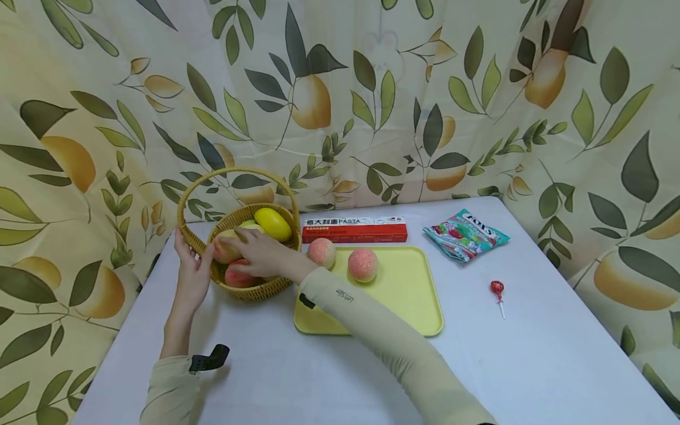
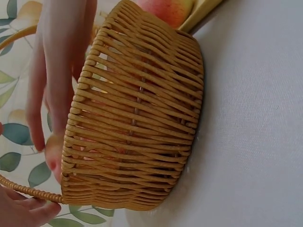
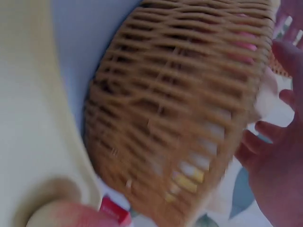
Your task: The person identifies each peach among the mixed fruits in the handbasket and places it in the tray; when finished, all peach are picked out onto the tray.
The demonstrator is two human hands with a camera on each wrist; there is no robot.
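Observation:
A woven basket (image 1: 260, 289) with a tall arched handle stands at the left of the table, holding peaches and a lemon (image 1: 273, 224). My left hand (image 1: 192, 273) holds the basket at its left side, where the handle meets the rim; its fingers (image 2: 45, 213) show there in the left wrist view. Over the basket's opening reaches my right hand (image 1: 265, 252), fingers extended and spread above the fruit. Close to its fingertips lies a peach (image 2: 54, 153). A redder peach (image 1: 241, 275) sits under that hand. Whether the fingertips touch fruit is unclear.
Right of the basket lies a yellow tray (image 1: 393, 307) with two peaches (image 1: 363, 265) on it. Behind it is a red pasta box (image 1: 355, 230). A teal candy bag (image 1: 466, 236) and a red lollipop (image 1: 497, 288) lie farther right. A patterned curtain hangs behind.

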